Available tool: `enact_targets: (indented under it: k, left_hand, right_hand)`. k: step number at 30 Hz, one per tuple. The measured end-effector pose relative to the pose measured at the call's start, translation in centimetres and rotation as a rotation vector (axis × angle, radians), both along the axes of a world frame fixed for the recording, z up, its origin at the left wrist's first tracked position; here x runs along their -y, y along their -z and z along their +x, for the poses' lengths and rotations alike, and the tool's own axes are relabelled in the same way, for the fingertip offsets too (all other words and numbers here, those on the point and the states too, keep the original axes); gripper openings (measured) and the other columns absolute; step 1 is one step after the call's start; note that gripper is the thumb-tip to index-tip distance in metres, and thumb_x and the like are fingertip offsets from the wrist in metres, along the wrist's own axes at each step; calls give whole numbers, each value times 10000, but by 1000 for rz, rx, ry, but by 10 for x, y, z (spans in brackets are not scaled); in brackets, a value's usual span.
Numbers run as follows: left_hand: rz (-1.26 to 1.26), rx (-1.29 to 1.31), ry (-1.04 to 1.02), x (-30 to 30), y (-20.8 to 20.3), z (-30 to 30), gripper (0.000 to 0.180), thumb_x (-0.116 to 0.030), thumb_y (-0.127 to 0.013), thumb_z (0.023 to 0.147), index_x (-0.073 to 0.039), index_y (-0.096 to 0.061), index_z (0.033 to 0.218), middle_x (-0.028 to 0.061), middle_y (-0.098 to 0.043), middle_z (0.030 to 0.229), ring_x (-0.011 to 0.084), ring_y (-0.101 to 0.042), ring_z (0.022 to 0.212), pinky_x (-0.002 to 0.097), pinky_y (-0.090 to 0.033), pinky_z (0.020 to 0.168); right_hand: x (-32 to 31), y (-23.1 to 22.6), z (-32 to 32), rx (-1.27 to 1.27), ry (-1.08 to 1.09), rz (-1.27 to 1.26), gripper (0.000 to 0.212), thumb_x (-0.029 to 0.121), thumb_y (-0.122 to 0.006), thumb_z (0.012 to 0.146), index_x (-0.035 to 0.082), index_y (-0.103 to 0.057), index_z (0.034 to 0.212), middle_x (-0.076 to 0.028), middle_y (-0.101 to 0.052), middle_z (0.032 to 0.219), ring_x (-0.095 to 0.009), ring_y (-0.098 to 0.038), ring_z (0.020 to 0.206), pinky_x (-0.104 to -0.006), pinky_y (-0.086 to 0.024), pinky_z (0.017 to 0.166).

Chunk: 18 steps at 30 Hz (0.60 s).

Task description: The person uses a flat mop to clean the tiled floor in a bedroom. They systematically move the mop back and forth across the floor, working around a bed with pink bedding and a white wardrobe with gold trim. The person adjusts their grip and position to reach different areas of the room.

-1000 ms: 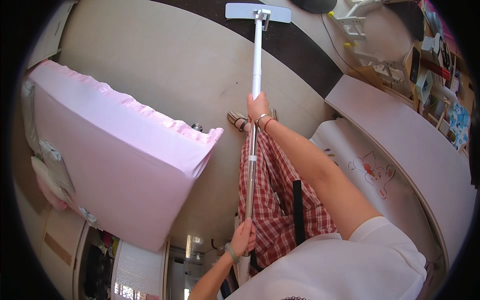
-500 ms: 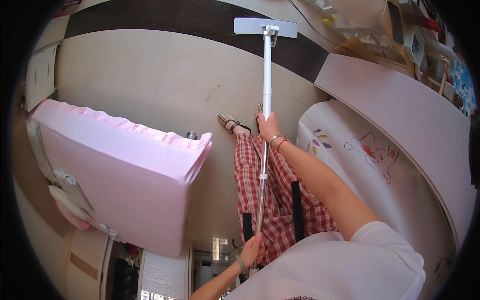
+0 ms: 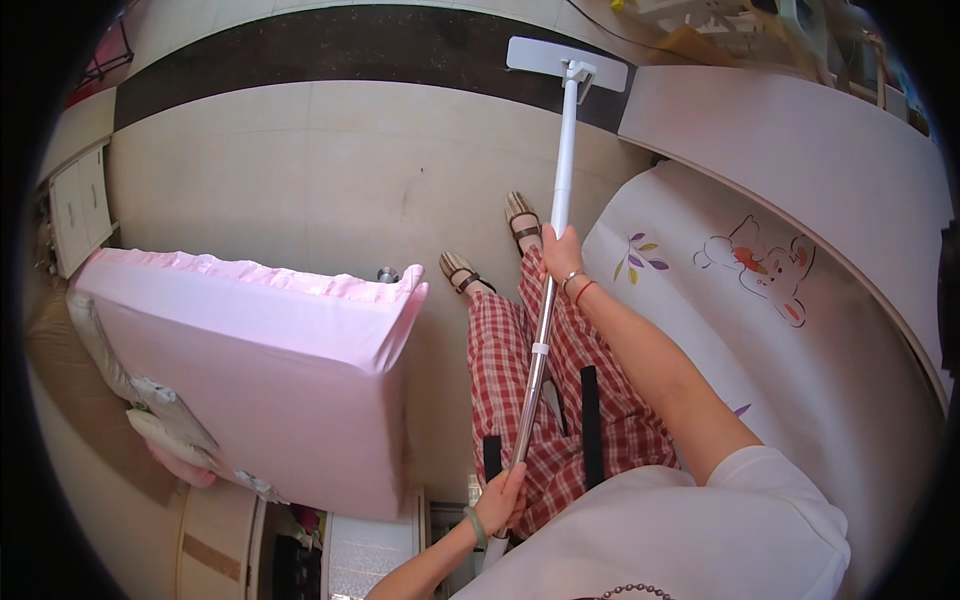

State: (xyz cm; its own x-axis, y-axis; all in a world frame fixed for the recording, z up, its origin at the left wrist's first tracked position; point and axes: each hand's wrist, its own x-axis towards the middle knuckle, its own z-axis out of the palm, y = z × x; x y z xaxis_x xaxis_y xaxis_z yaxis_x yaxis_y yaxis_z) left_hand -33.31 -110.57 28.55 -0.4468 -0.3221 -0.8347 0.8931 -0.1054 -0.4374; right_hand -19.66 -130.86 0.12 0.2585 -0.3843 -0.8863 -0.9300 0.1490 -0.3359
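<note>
Right hand and left hand both close round a flat mop in the head view, the right at centre, about where white tube meets metal tube, the left at bottom centre. Its white head lies over the dark floor strip, upper right of centre. It looks light and stiff; smooth metal could slip, so two well-spaced holds should steady it best.

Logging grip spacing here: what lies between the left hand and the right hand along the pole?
In the head view, a silver stretch of pole with a white collar lies between left hand and right hand.
</note>
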Motion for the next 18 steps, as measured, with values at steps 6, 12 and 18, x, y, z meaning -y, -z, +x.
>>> enact_targets:
  k: [6, 12, 18]
  left_hand:
    - [100, 236, 211, -28, 4, -22, 376, -432, -373, 941, -100, -403, 768, -20, -341, 527, 69, -300, 388, 233, -259, 350]
    - [305, 368, 453, -100, -45, -72, 399, -373, -434, 933, -51, -463, 699, 14, -458, 530, 87, -424, 447, 257, -355, 424]
    - [449, 488, 539, -156, -121, -157, 390, -369, -460, 925, -16, -540, 777, 107, -497, 621, 182, -450, 602, 361, -376, 549]
  right_hand:
    - [-20, 26, -39, 26, 88, 6, 335, 283, -471, 882, -37, -375, 903, -101, -480, 560, -187, -492, 346, -329, -408, 269]
    - [-112, 3, -106, 55, 293, 139, 320, 272, -477, 890, -27, -364, 891, -71, -421, 470, -172, -430, 288, -312, -365, 244]
    - [-204, -57, -170, -99, 226, 292, 306, 293, -464, 902, 22, -325, 919, -67, -427, 507, -156, -427, 304, -313, -387, 255]
